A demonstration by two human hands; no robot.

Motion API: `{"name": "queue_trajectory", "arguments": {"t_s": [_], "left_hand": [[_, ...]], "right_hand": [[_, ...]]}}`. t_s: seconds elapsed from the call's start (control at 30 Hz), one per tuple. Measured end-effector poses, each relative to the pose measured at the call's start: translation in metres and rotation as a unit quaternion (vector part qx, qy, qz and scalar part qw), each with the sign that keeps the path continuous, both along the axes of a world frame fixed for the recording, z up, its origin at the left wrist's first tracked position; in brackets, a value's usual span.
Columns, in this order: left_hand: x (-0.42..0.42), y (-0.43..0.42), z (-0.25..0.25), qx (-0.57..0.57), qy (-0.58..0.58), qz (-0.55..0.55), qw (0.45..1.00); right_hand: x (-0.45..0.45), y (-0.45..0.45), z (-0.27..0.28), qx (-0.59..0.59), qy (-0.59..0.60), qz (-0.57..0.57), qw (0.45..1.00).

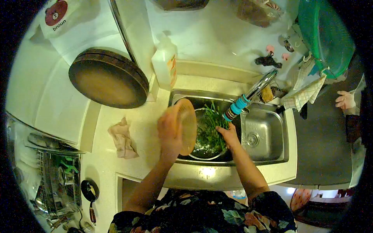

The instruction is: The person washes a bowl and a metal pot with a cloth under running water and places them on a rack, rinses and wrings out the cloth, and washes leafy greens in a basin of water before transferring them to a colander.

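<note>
My left hand [169, 130], blurred by motion, grips an orange-tan basket [187, 127], which is tilted on its side over the left edge of the sink [229, 162]. In the left basin sits a round metal bowl [210, 157] holding leafy greens [208, 130] and water. My right hand [229, 134] is closed on the greens at the bowl's right side, just below the blue-sleeved faucet [237, 108]. Its fingertips are partly hidden among the leaves.
A crumpled cloth [123, 139] lies on the counter at left. Behind it hangs a round dark pan [108, 79], with a white bottle [164, 64] beside it. Right of the bowl is the second basin [264, 134]. At far right another person's hand [345, 100] shows.
</note>
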State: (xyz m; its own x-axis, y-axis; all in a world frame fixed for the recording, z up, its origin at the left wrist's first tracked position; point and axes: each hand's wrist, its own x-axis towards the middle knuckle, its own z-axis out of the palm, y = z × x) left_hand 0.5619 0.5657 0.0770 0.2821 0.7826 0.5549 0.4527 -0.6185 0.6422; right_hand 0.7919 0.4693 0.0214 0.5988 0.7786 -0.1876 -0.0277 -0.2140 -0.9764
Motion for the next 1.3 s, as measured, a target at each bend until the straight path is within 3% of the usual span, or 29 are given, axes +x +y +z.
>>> {"name": "queue_trajectory", "arguments": {"t_s": [0.07,0.1,0.13,0.2,0.27,0.3,0.4,0.43,0.47,0.5,0.53,0.67,0.7,0.8,0.83,0.93,0.97,1.03,1.13,1.2,1.3], "left_hand": [[0.011,-0.008,-0.011,-0.08,-0.005,-0.02,0.997],[0.018,-0.011,-0.019,-0.082,-0.028,-0.006,0.996],[0.022,-0.008,-0.038,-0.104,-0.029,0.0,0.994],[0.028,-0.006,-0.066,-0.15,-0.031,0.009,0.988],[0.023,-0.007,-0.071,-0.241,-0.103,-0.007,0.965],[0.018,-0.007,-0.071,-0.287,-0.137,-0.015,0.948],[-0.004,-0.004,-0.077,-0.278,-0.184,-0.052,0.941],[-0.007,-0.002,-0.091,-0.352,-0.327,-0.073,0.874],[-0.012,-0.002,-0.092,-0.356,-0.342,-0.065,0.867],[-0.016,-0.003,-0.091,-0.36,-0.358,-0.056,0.859],[-0.019,-0.003,-0.091,-0.364,-0.375,-0.047,0.851],[-0.026,-0.003,-0.079,-0.415,-0.433,-0.026,0.8],[-0.026,-0.004,-0.067,-0.43,-0.445,-0.012,0.785],[-0.025,-0.004,-0.078,-0.426,-0.543,0.001,0.723],[-0.025,-0.004,-0.086,-0.417,-0.583,-0.003,0.697],[-0.047,-0.004,-0.076,-0.378,-0.501,-0.008,0.778],[-0.047,-0.002,-0.044,-0.428,-0.533,0.036,0.729],[-0.071,0.002,-0.068,-0.352,-0.441,0.013,0.826],[-0.097,-0.008,-0.054,-0.356,-0.45,0.033,0.818],[-0.1,-0.013,-0.032,-0.408,-0.502,0.093,0.757],[-0.121,-0.014,-0.049,-0.396,-0.514,0.109,0.753]], "right_hand": [[-0.006,0.005,-0.01,0.053,0.125,-0.03,0.99],[-0.008,0.011,-0.022,0.077,-0.017,-0.016,0.997],[-0.016,0.014,-0.036,0.04,0.073,-0.01,0.996],[-0.043,0.017,-0.034,0.065,-0.095,0.108,0.987],[-0.073,0.011,-0.019,0.111,-0.256,0.172,0.945],[-0.08,0.007,-0.01,0.101,-0.128,0.214,0.963],[-0.059,0.005,0.002,0.017,-0.348,0.272,0.897],[-0.051,0.004,-0.004,0.025,-0.368,0.214,0.905],[-0.041,0.004,0.009,0.015,-0.28,0.181,0.943],[-0.03,0.001,0.009,0.06,-0.308,0.125,0.941],[-0.018,-0.002,0.008,0.075,-0.258,0.091,0.959],[0.011,-0.023,0.007,0.071,-0.18,0.052,0.98],[0.008,-0.03,0.015,0.069,-0.261,0.078,0.96],[-0.009,-0.039,0.031,0.033,-0.263,0.108,0.958],[-0.003,-0.04,0.008,0.03,-0.236,0.092,0.967],[0.02,-0.041,-0.042,-0.142,-0.253,0.112,0.951],[0.034,-0.039,-0.072,-0.253,-0.307,0.167,0.902],[0.038,-0.039,-0.092,-0.258,-0.316,0.199,0.891],[0.031,-0.023,-0.11,-0.306,-0.301,0.292,0.855],[0.008,-0.009,-0.089,-0.344,-0.357,0.333,0.802],[-0.003,0.019,-0.121,-0.303,-0.234,0.239,0.892]]}}
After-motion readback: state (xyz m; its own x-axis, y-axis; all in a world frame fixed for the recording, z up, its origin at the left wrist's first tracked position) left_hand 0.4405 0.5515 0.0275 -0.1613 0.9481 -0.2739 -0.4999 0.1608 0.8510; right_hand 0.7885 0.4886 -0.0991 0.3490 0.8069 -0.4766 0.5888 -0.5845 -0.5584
